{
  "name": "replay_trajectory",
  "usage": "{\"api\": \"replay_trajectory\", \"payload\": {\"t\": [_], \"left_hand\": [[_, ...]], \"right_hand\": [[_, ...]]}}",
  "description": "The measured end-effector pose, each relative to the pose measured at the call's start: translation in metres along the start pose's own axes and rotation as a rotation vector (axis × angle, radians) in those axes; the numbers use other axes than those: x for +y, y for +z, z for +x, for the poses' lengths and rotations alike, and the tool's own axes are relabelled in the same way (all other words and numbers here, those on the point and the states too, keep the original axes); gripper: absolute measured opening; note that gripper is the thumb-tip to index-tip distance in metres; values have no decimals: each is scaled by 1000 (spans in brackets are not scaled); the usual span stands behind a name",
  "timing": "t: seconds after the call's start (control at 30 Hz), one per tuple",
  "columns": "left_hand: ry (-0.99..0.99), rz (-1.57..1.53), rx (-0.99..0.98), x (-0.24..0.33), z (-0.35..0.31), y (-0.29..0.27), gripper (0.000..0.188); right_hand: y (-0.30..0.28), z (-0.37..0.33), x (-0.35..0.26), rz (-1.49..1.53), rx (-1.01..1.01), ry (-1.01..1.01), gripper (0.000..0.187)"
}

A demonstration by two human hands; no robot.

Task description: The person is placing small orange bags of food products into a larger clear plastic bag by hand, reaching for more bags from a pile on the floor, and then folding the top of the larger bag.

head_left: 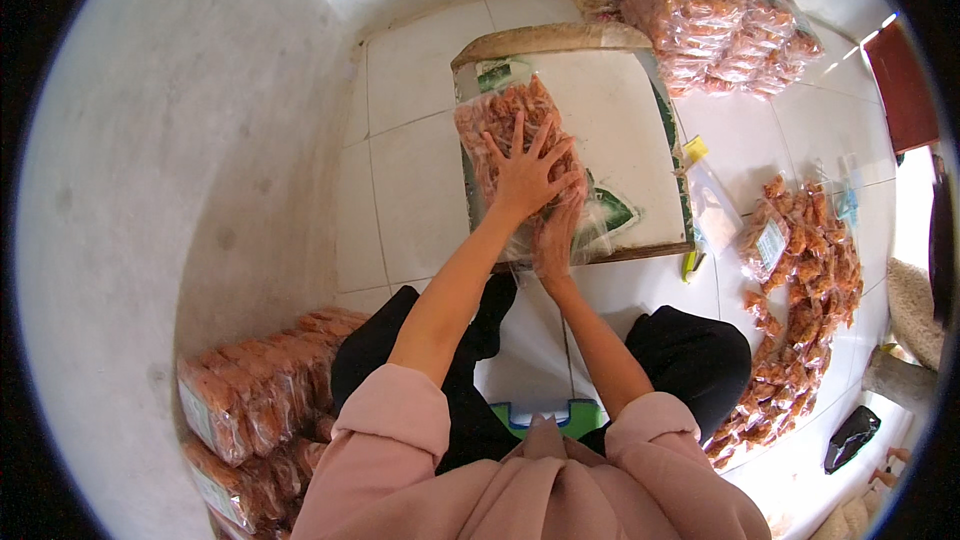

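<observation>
A clear plastic bag of orange-brown snack pieces (490, 125) lies flat on a low worn table with a pale top (625, 120). My left hand (528, 172) presses down on the bag from above, its fingers spread wide. Along the bag's near right side rests my right hand (556, 235), fingers stretched along the edge and partly covered by the left hand and the plastic. Loose clear film (598, 230) sticks out beside the right hand.
Filled bags are stacked at lower left (260, 390) and far right (690, 10). On the tiled floor to the right lie many small orange-brown packs (800, 290), a flat clear packet (712, 208) and a yellow-handled tool (692, 265). A green-and-blue stool (580, 420) shows beneath me.
</observation>
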State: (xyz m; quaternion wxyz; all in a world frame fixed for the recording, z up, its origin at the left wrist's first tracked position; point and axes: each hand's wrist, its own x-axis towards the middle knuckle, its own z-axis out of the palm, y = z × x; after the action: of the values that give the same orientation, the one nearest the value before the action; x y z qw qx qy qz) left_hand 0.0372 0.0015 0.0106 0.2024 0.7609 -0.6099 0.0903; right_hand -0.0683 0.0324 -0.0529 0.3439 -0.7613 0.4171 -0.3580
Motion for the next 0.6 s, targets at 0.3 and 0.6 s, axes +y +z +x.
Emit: {"api": "replay_trajectory", "payload": {"t": [0.3, 0.6], "left_hand": [[-26, -118, -86, -3, 5, -5, 51], [-215, -25, -54, -42, -6, -17, 48]], "right_hand": [[-13, 18, -7, 37, -7, -136, 67], [-26, -3, -2, 67, -49, -168, 16]]}}
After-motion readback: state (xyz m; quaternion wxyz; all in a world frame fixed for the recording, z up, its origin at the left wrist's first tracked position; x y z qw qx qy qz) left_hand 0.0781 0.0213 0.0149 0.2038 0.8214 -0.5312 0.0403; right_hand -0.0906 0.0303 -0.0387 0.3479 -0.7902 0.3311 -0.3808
